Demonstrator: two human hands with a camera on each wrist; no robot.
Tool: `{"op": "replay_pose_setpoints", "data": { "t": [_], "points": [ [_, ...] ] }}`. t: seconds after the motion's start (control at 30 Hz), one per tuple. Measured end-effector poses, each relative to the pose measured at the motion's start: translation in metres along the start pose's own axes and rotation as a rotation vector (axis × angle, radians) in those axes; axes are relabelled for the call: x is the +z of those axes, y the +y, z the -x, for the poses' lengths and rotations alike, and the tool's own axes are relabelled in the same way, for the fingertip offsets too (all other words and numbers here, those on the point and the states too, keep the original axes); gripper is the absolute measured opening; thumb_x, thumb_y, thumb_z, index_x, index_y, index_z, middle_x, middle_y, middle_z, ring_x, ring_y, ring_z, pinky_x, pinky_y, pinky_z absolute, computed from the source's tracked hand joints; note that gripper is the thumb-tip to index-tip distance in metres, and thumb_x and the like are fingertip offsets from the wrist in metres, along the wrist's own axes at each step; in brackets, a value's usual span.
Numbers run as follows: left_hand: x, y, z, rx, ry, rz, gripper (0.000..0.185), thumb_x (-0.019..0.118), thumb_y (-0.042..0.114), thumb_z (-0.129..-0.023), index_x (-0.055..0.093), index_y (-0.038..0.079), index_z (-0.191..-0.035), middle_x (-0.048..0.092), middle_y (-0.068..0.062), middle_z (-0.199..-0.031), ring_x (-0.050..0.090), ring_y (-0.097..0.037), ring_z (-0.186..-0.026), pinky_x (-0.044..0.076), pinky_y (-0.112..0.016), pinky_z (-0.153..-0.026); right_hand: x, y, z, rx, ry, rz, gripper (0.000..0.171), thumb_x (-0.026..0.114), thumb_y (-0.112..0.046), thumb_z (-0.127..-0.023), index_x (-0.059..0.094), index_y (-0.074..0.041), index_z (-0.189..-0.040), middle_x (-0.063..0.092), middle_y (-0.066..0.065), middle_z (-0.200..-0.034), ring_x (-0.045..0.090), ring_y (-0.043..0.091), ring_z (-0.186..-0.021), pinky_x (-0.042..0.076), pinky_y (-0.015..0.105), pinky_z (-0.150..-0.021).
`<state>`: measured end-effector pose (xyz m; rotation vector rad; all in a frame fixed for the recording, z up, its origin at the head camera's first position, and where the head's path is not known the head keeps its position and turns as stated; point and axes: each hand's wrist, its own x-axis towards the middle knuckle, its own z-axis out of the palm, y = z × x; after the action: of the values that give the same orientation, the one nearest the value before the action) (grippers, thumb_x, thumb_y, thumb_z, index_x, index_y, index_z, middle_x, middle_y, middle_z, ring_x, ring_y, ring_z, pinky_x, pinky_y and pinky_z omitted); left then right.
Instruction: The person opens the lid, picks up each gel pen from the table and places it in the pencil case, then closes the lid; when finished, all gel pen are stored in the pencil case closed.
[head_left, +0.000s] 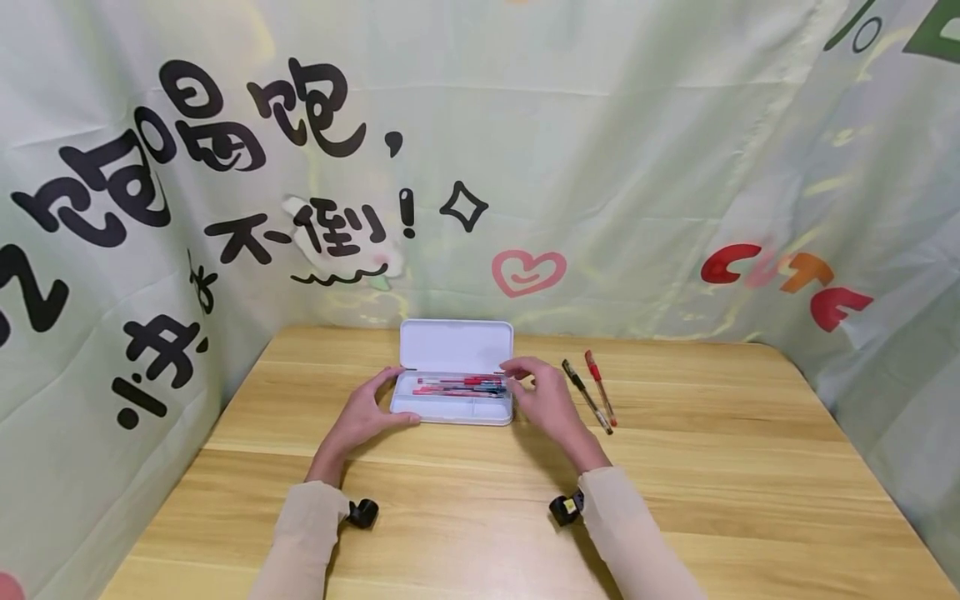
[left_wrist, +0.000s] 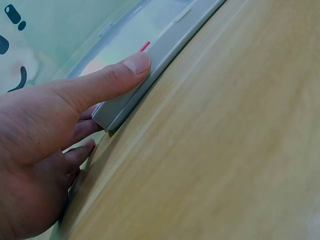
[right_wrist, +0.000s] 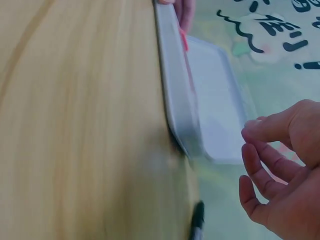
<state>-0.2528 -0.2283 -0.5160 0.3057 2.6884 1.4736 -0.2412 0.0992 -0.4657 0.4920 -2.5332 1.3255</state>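
Note:
A white pencil case (head_left: 456, 411) lies on the table with its hinged lid (head_left: 456, 343) raised at the back. Several pens (head_left: 457, 392), red and dark ones, lie side by side in its long rear compartment. My left hand (head_left: 367, 411) grips the case's left end, with the thumb (left_wrist: 136, 64) on the front wall and the fingers round the side. Over the right end hovers my right hand (head_left: 546, 400). Its fingers (right_wrist: 260, 167) are loosely bent, thumb and forefinger tips close together, and nothing shows between them.
To the right of the case, a black-capped pen (head_left: 588, 397) and a red-capped pen (head_left: 601, 388) lie on the wooden table (head_left: 465, 517). A printed curtain (head_left: 615, 183) hangs along the table's back edge and at both sides.

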Motion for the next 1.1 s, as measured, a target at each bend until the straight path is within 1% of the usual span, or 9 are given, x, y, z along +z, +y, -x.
{"op": "replay_pose_setpoints", "data": {
  "t": [0.13, 0.23, 0.3, 0.4, 0.53, 0.63, 0.8, 0.97, 1.1],
  "points": [
    [0.000, -0.001, 0.000, -0.003, -0.002, -0.001, 0.096, 0.095, 0.041, -0.071, 0.049, 0.016, -0.151, 0.028, -0.020, -0.165, 0.022, -0.040, -0.153, 0.021, -0.064, -0.119, -0.019, 0.008, 0.009, -0.009, 0.060, 0.018, 0.026, 0.072, 0.005, -0.091, 0.073, 0.000, -0.117, 0.075, 0.012, -0.104, 0.069, 0.029, -0.097, 0.056, 0.051, -0.082],
    [0.001, -0.001, 0.001, -0.007, -0.003, -0.002, 0.095, 0.095, 0.041, -0.071, 0.049, 0.017, -0.151, 0.028, -0.020, -0.165, 0.022, -0.040, -0.153, 0.021, -0.064, -0.119, -0.034, 0.015, 0.017, 0.012, 0.091, 0.038, 0.027, 0.072, 0.003, -0.092, 0.072, 0.000, -0.119, 0.074, 0.013, -0.104, 0.069, 0.029, -0.096, 0.055, 0.050, -0.080],
    [0.001, -0.001, 0.001, -0.006, -0.004, -0.006, 0.095, 0.095, 0.041, -0.072, 0.049, 0.017, -0.151, 0.028, -0.020, -0.165, 0.022, -0.041, -0.152, 0.021, -0.065, -0.119, -0.045, 0.022, 0.021, 0.038, 0.107, 0.037, 0.028, 0.071, 0.003, -0.093, 0.072, 0.000, -0.120, 0.074, 0.016, -0.106, 0.069, 0.030, -0.096, 0.054, 0.051, -0.082],
    [0.000, -0.001, 0.001, -0.008, -0.005, -0.008, 0.096, 0.095, 0.041, -0.072, 0.048, 0.018, -0.152, 0.028, -0.021, -0.165, 0.022, -0.042, -0.152, 0.021, -0.065, -0.119, -0.061, 0.033, 0.026, 0.088, 0.133, 0.044, 0.030, 0.070, 0.003, -0.093, 0.070, 0.001, -0.123, 0.072, 0.018, -0.109, 0.068, 0.031, -0.097, 0.055, 0.047, -0.082],
    [0.000, -0.001, 0.001, -0.011, -0.005, -0.006, 0.097, 0.095, 0.041, -0.071, 0.048, 0.017, -0.152, 0.027, -0.021, -0.165, 0.022, -0.042, -0.152, 0.020, -0.065, -0.119, -0.078, 0.046, 0.030, 0.144, 0.166, 0.088, 0.030, 0.069, 0.001, -0.095, 0.068, 0.001, -0.125, 0.071, 0.019, -0.111, 0.066, 0.032, -0.100, 0.054, 0.045, -0.082],
    [0.000, -0.001, 0.000, -0.013, -0.005, -0.005, 0.097, 0.095, 0.041, -0.072, 0.047, 0.017, -0.153, 0.028, -0.021, -0.165, 0.022, -0.041, -0.152, 0.019, -0.065, -0.119, -0.085, 0.055, 0.033, 0.183, 0.162, 0.112, 0.030, 0.070, -0.003, -0.096, 0.067, 0.002, -0.126, 0.070, 0.021, -0.112, 0.066, 0.035, -0.100, 0.056, 0.047, -0.082],
    [0.000, 0.000, 0.000, -0.009, -0.005, -0.016, 0.097, 0.095, 0.040, -0.072, 0.047, 0.016, -0.153, 0.030, -0.020, -0.165, 0.023, -0.041, -0.152, 0.017, -0.066, -0.119, -0.090, 0.069, 0.039, 0.251, 0.112, 0.134, 0.034, 0.068, -0.002, -0.095, 0.064, 0.006, -0.128, 0.068, 0.023, -0.109, 0.067, 0.038, -0.099, 0.057, 0.050, -0.083],
    [0.000, -0.001, 0.001, 0.004, -0.003, -0.018, 0.096, 0.095, 0.039, -0.073, 0.047, 0.016, -0.153, 0.033, -0.018, -0.163, 0.024, -0.039, -0.152, 0.017, -0.065, -0.120, -0.092, 0.077, 0.043, 0.309, 0.067, 0.160, 0.037, 0.069, 0.001, -0.092, 0.063, 0.007, -0.127, 0.068, 0.021, -0.103, 0.067, 0.035, -0.093, 0.057, 0.042, -0.076],
    [0.000, -0.001, 0.001, 0.009, -0.001, -0.020, 0.096, 0.095, 0.039, -0.073, 0.047, 0.016, -0.153, 0.034, -0.017, -0.163, 0.024, -0.039, -0.152, 0.017, -0.065, -0.120, -0.095, 0.079, 0.046, 0.327, 0.058, 0.198, 0.026, 0.068, 0.003, -0.090, 0.069, 0.008, -0.115, 0.071, 0.018, -0.096, 0.067, 0.029, -0.084, 0.055, 0.036, -0.068]
  ]
}}
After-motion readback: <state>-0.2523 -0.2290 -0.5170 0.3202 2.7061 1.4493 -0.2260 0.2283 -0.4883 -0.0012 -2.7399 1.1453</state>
